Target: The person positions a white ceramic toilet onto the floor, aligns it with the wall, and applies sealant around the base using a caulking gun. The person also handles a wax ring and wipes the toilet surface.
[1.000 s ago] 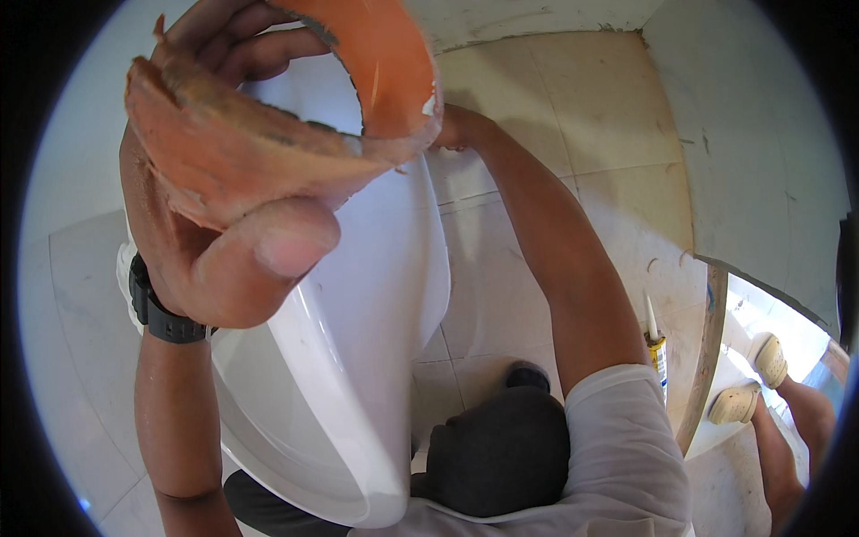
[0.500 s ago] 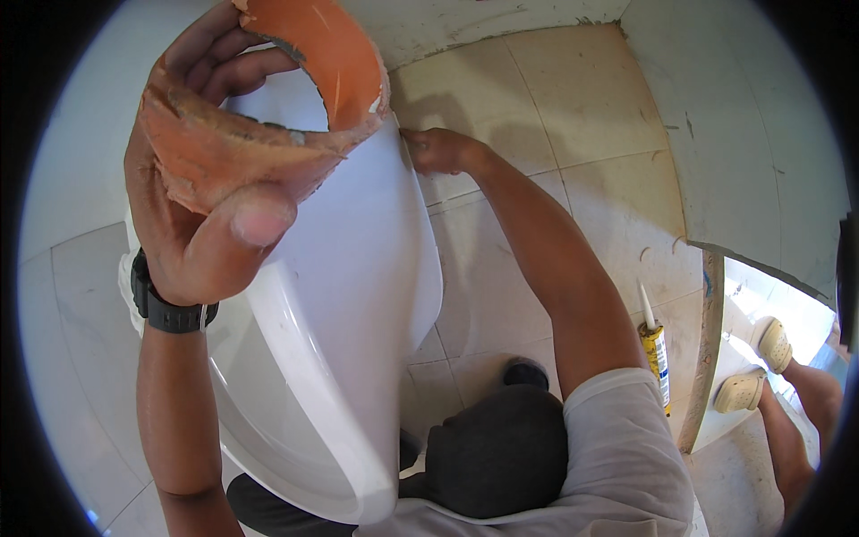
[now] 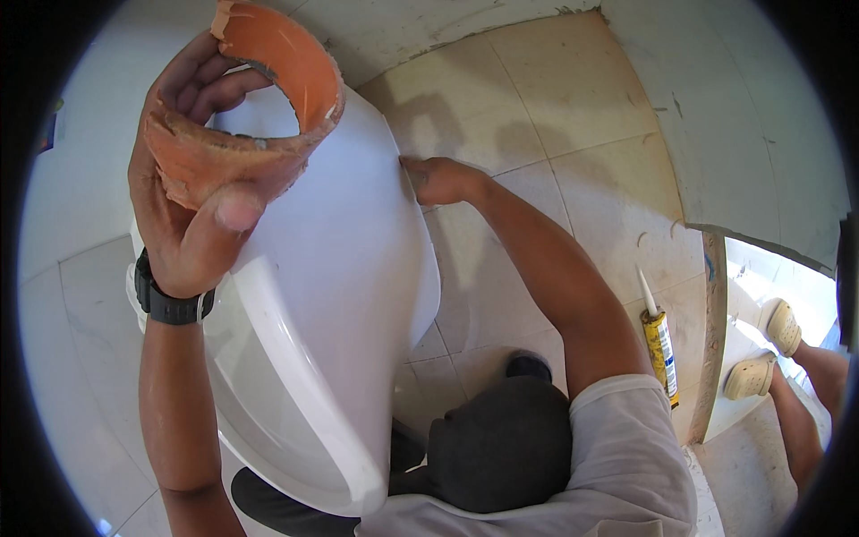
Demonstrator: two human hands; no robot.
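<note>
My left hand [image 3: 192, 201], with a dark watch on its wrist, is closed round a short orange pipe ring [image 3: 309, 85]. Rough, chipped edges and crusted residue show on the ring, which is held up over a large white ceramic urinal [image 3: 335, 242]. Part of the urinal shows through the ring's opening. At the urinal's right-hand edge, my right hand [image 3: 443, 182] grips the ceramic with bent fingers; its fingertips are hidden behind that edge. The urinal's curved rim points toward me, between my dark-clad knees.
A yellow sealant cartridge [image 3: 659, 353] with a white nozzle lies on the beige floor tiles [image 3: 582, 192] at the right. Beyond a raised edge [image 3: 713, 331] are another person's legs in cream clogs [image 3: 750, 376]. Pale walls [image 3: 743, 116] bound the far and right sides.
My left hand and the pipe ring have shifted left and appear farther from my head. My right hand stays at the urinal's edge. The view has tilted slightly.
</note>
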